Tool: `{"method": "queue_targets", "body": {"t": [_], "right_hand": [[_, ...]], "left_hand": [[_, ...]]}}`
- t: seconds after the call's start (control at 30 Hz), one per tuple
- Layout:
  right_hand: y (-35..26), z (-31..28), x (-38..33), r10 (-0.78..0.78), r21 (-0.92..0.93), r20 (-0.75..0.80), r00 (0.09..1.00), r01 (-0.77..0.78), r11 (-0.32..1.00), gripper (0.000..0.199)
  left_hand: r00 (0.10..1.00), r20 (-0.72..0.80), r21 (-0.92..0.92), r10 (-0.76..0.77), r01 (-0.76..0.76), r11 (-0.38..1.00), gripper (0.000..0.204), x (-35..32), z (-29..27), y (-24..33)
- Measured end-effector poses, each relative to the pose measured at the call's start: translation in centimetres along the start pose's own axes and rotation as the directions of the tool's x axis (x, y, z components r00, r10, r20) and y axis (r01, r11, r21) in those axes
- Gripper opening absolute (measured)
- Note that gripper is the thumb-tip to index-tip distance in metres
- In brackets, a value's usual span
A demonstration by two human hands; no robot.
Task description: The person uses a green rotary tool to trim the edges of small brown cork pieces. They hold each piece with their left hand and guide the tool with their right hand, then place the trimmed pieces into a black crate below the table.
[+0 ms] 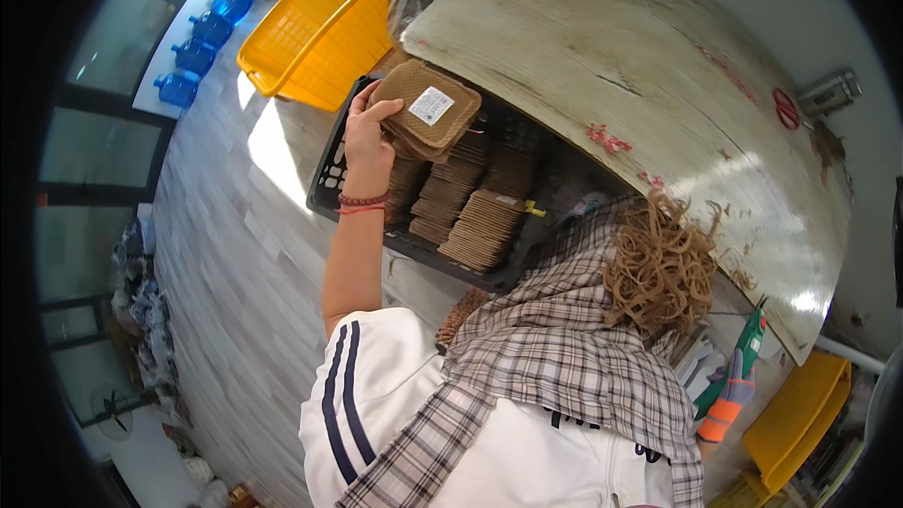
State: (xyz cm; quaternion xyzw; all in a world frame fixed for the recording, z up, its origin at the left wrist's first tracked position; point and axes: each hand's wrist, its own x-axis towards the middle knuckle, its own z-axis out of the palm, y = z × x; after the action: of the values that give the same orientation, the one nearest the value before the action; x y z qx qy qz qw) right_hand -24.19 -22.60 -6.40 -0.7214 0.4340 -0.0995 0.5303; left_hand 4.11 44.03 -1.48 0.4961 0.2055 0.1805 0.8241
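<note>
My left hand (369, 136) is closed on a small stack of brown rounded-square pads (453, 122) with a waffle-like surface. The top pad carries a white printed label, and my thumb lies over its edge. Below the hand stands a black plastic crate (324, 179) holding rows of similar brown pads (482, 230) on edge. At the lower right my right hand (738, 389), in a grey and orange glove, grips a green handheld tool (751, 343) with a thin dark tip. A heap of curly brown trimmings (663, 263) lies on the plaid cloth over my lap.
A worn pale table (611, 47) with red marks spans the upper right; red-handled scissors (785, 108) lie near its far edge. Behind the crate is a yellow basket (310, 33). Blue water jugs (212, 30) line the window. A yellow stool-like object (798, 419) stands lower right.
</note>
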Motion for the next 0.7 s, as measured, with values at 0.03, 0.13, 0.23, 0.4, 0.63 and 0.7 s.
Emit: {"method": "queue_targets", "body": {"t": [0.03, 0.13, 0.23, 0.4, 0.63, 0.7], "right_hand": [[-0.4, 0.5, 0.1, -0.034, 0.012, 0.022, 0.999, 0.033, 0.999, 0.023], [-4.8, 2.4, -3.1, -0.091, 0.025, 0.034, 0.995, 0.09, 0.996, 0.018], [-5.7, 2.7, -4.1, -0.123, 0.037, 0.037, 0.992, 0.122, 0.992, 0.025], [-4.4, 1.9, -4.7, -0.104, 0.078, 0.01, 0.995, 0.103, 0.992, 0.028], [-4.2, 1.7, -6.3, -0.142, -0.034, -0.018, 0.99, 0.141, 0.989, 0.039], [-3.8, 2.2, -6.6, -0.129, -0.054, -0.045, 0.991, 0.126, 0.99, 0.041]], "left_hand": [[0.999, 0.051, -0.039, -0.009, 0.011, 0.999, 0.048, -1.0, 2.0, 0.2], [0.951, 0.248, 0.088, -0.186, 0.169, 0.982, 0.047, -3.0, 10.4, -1.1], [0.835, 0.503, 0.298, -0.223, 0.075, 0.952, 0.051, -3.9, 17.9, -5.0], [0.145, 0.944, 0.1, 0.297, -0.982, 0.162, 0.068, -9.1, 30.0, -9.6], [-0.459, 0.871, -0.457, 0.178, -0.888, -0.055, 0.081, -10.4, 34.5, -18.9], [-0.507, 0.856, -0.507, 0.099, -0.862, -0.031, 0.079, -9.9, 32.0, -21.8]]}}
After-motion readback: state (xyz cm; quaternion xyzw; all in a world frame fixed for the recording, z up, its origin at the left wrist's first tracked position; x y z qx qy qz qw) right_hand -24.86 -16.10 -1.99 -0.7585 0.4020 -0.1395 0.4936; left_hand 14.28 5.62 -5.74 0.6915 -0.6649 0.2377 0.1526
